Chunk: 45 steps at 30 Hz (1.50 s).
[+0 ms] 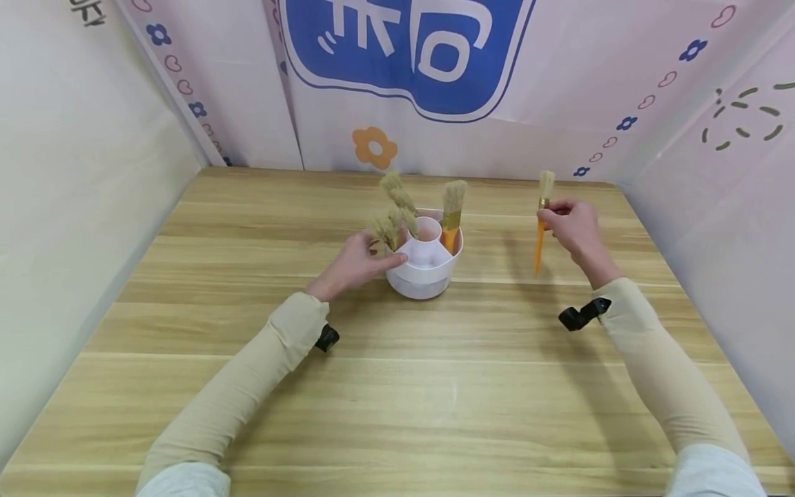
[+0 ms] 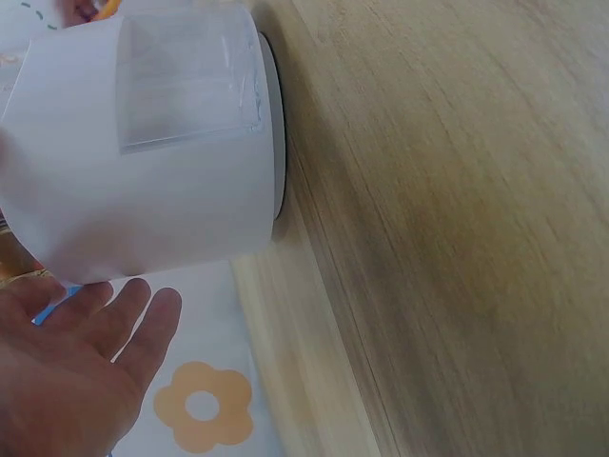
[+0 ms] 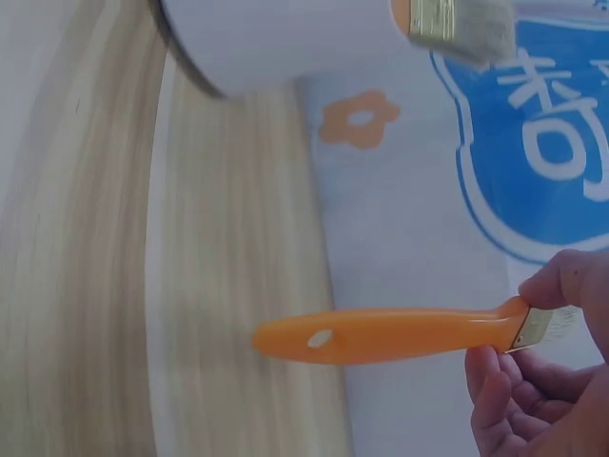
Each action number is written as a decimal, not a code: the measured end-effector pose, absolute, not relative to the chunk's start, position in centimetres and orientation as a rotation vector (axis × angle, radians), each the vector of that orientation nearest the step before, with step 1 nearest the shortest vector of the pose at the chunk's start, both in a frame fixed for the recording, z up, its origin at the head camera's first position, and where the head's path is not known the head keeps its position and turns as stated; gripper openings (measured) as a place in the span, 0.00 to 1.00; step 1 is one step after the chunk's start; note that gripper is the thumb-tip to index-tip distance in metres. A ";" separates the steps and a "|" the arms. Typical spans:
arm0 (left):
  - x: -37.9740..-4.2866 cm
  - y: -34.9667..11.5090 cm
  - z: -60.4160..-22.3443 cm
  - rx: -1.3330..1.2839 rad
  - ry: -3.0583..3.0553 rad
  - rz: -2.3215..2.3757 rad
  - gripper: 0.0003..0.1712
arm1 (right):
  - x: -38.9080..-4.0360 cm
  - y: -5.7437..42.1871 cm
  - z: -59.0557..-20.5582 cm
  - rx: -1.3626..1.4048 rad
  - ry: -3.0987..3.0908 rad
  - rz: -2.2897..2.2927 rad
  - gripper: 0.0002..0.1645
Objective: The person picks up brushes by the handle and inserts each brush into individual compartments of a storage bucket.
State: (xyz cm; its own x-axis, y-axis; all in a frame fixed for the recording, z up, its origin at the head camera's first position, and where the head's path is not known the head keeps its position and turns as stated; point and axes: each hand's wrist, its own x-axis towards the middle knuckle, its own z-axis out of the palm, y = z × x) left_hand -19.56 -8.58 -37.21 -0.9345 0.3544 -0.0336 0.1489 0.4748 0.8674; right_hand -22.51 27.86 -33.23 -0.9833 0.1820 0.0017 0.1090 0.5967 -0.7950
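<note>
Near the back middle of the table stands a white divided brush holder (image 1: 419,279) with a round centre cup. Several pale-bristled brushes lean out on its left, and a wide paintbrush (image 1: 454,210) with an orange handle stands in its right section. My left hand (image 1: 359,264) holds the holder's left side, thumb on the front rim; in the left wrist view its fingers (image 2: 152,333) lie along the white wall. To the right, my right hand (image 1: 574,224) pinches another orange-handled paintbrush (image 3: 381,335) near its metal band, bristles up and handle hanging over the table.
The wood-grain table (image 1: 397,400) is bounded by pale printed sheets at the back and both sides. A blue sign print (image 1: 410,62) and an orange flower print (image 1: 375,148) mark the back sheet. Black wrist cameras (image 1: 584,315) stick out from both sleeves.
</note>
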 end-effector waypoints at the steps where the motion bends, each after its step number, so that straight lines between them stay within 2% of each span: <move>1: -19.6 -8.6 -37.2 0.433 2.513 1.449 0.37 | -22.5 27.4 -33.0 -0.236 -2.720 1.368 0.22; 22: -19.5 -8.6 -37.2 0.425 2.514 1.436 0.37 | -22.0 22.4 -31.4 -0.065 -2.439 1.664 0.15; 30: -19.4 -8.6 -37.2 0.429 2.511 1.455 0.37 | -21.5 20.7 -30.0 0.057 -2.240 1.855 0.06; 38: -19.4 -8.5 -37.2 0.426 2.520 1.461 0.37 | -20.7 18.4 -28.7 0.264 -1.946 1.975 0.09; 45: -19.5 -8.6 -37.2 0.426 2.522 1.451 0.37 | -20.1 16.2 -28.9 0.374 -1.921 1.936 0.11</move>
